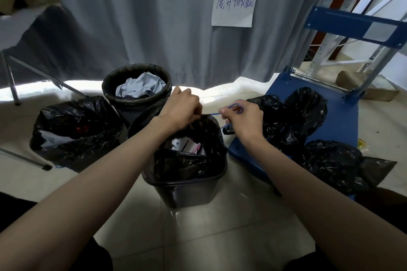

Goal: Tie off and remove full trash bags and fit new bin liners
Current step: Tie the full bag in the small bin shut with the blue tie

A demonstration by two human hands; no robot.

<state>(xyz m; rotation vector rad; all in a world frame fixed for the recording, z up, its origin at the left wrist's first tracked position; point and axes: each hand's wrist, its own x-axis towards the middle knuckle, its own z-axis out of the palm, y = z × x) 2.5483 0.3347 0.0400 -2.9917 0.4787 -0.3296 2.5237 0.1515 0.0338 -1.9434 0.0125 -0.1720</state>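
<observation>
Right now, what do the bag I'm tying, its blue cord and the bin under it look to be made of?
Bag: thin black plastic film, glossy; it crinkles and glints.
Cord: blue, thin and limp, probably a plastic drawstring; too fine to be sure.
Bin: dark rigid plastic, smooth with a dull sheen, by its straight rim.

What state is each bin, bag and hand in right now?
Front bin: lined, bag still inside.
Front bag: mouth open, not yet tied.
Blue drawstring: pulled out, looped round the right hand's fingers.
Left hand: grip on the bag's far rim.
Right hand: grip on the drawstring.
Round bin: lined, full, untied.
Left bag: open, full.
Bags on blue cart: removed from bins.
</observation>
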